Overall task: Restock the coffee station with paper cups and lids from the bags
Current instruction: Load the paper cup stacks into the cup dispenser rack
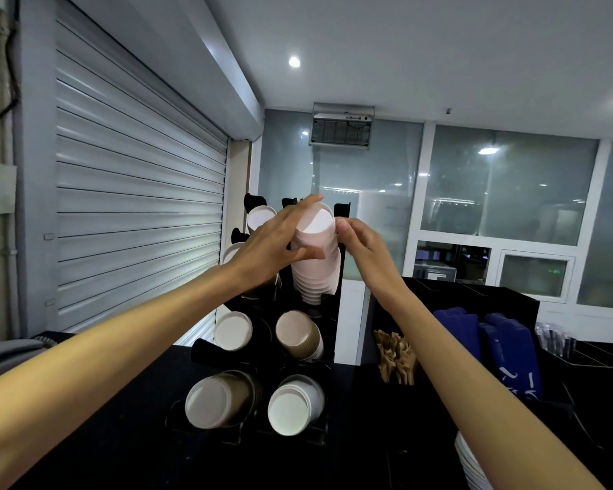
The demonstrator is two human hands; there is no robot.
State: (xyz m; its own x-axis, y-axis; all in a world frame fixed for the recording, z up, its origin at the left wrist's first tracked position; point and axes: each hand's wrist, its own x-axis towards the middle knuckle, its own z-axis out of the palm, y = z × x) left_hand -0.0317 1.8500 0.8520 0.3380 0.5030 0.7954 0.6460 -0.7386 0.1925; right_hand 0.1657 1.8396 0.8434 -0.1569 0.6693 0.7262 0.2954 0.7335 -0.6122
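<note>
White paper cups, nested in a tall stack (315, 256), are being seated in the upper right slot of a black cup rack (262, 348) that stands on the dark worktop (121, 436).

**Grip state**
- The left hand (273, 242) wraps the stack from the left: fingers curled over the top rim, thumb across the front of the stack.
- The right hand (360, 242) meets the stack from the right. Its fingertips lie at the upper edge. Whether they pinch the stack or only steady it cannot be told.

**Position of the work**
- The base of the stack sits in the slot; the upper part projects well above it, tilted toward the viewer.
- The lower slots already hold cups: two white stacks (232, 330) (294, 404) and two brown stacks (299, 335) (220, 399). Further cups show behind the left hand.
- No lids or bags can be identified. A white stack (469, 465) at the lower right edge is too cropped to name.

**Step in hand**
Loading cups into the rack; by the look of it, this slot is nearly done.

**Next move**
The stack probably needs pressing down along the slot axis until it seats, both hands keeping the cups in line so that none slips out. After release, lids remain to be fetched.

Beside the rack stand a tray of brown wooden stirrers (395, 358) and blue napkins (503, 351).
</note>
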